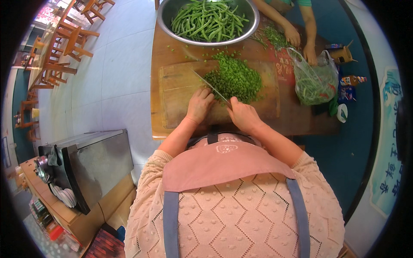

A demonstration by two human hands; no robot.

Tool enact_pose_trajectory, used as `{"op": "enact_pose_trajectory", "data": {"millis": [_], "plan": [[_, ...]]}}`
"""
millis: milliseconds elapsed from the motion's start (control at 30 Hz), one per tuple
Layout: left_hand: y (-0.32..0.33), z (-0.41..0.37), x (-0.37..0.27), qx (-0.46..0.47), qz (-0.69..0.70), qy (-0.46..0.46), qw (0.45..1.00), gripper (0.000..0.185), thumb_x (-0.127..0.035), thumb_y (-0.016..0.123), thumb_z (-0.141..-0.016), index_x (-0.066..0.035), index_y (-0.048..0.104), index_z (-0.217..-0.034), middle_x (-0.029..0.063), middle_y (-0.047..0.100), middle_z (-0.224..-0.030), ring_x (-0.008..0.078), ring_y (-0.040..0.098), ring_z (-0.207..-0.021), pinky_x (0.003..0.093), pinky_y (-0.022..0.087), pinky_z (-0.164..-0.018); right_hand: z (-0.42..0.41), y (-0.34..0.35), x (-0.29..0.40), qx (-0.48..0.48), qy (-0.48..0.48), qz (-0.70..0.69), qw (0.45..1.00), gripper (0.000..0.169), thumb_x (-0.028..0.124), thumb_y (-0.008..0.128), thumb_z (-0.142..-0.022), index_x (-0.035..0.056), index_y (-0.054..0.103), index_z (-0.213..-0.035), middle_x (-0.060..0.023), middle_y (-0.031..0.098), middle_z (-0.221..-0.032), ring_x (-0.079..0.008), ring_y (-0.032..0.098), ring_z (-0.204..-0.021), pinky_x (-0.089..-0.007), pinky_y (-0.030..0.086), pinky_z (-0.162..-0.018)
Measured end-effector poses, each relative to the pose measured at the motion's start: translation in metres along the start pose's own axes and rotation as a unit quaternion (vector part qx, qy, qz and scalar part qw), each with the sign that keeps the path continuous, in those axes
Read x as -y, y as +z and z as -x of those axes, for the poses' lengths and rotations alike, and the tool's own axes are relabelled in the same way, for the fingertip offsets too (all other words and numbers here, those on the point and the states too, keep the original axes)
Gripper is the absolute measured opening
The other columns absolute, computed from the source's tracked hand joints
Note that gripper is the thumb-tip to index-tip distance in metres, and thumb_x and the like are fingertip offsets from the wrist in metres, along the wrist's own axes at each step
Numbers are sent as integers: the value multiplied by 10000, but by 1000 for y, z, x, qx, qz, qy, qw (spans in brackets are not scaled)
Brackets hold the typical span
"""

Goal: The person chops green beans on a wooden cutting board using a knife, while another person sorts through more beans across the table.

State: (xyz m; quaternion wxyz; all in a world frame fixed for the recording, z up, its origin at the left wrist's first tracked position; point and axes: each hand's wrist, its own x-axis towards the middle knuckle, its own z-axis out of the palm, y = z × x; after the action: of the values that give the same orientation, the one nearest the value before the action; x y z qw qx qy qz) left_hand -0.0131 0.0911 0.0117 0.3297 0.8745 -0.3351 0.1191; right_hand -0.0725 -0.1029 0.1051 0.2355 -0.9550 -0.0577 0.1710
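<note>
My right hand (244, 115) is closed around the handle of a kitchen knife (211, 86), whose blade slants up and left over a wooden cutting board (176, 96). Beside the blade, on its left, my left hand (200, 104) rests on the board with curled fingers; what lies under them is hidden. A heap of finely chopped green beans (240, 79) covers the middle of the board, brighter at the top right and darker near the knife. Small cut pieces are scattered past the board's far edge.
Beyond the board stands a metal basin (208, 42) of whole green beans. At the far right, a co-worker's hands (301, 45) are near loose greens (274, 37) and a clear plastic bag (314, 82) of greens. A white cup (342, 113) and a bottle (353, 80) are right of the table.
</note>
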Motion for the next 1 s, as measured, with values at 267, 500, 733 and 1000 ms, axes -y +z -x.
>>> {"op": "enact_pose_trajectory", "data": {"millis": [267, 500, 733, 1000], "plan": [[1, 0, 0, -21, -7, -6, 1000, 167, -122, 720, -753, -75, 593, -852, 94, 608, -1021, 311, 578, -950, 400, 508, -821, 1, 0, -9, -41, -21, -20, 999, 229, 223, 546, -978, 15, 456, -1018, -244, 674, -868, -462, 646, -851, -549, 503, -747], [4, 7, 1, -36, 28, -9, 999, 180, -111, 735, -753, -60, 589, -846, 123, 610, -1045, 346, 581, -955, 436, 507, -810, 27, -25, 16, 26, 27, 2, 999, 228, 212, 551, -975, 10, 454, -1017, -258, 672, -875, -473, 642, -853, -558, 497, -752], [5, 7, 1, -31, 23, -1, 999, 184, -112, 736, -760, -57, 575, -831, 128, 612, -1056, 350, 582, -948, 444, 507, -809, -12, 18, -13, -40, -15, -37, 998, 229, 218, 547, -982, 13, 456, -1030, -256, 670, -890, -464, 641, -861, -536, 502, -747], [7, 10, 6, -38, 19, -5, 999, 203, -93, 733, -723, -66, 568, -837, 110, 595, -1023, 328, 571, -959, 410, 513, -822, 33, -27, 12, 19, 15, -18, 1000, 241, 229, 537, -988, 8, 452, -1033, -262, 668, -901, -476, 631, -873, -553, 489, -771]]}}
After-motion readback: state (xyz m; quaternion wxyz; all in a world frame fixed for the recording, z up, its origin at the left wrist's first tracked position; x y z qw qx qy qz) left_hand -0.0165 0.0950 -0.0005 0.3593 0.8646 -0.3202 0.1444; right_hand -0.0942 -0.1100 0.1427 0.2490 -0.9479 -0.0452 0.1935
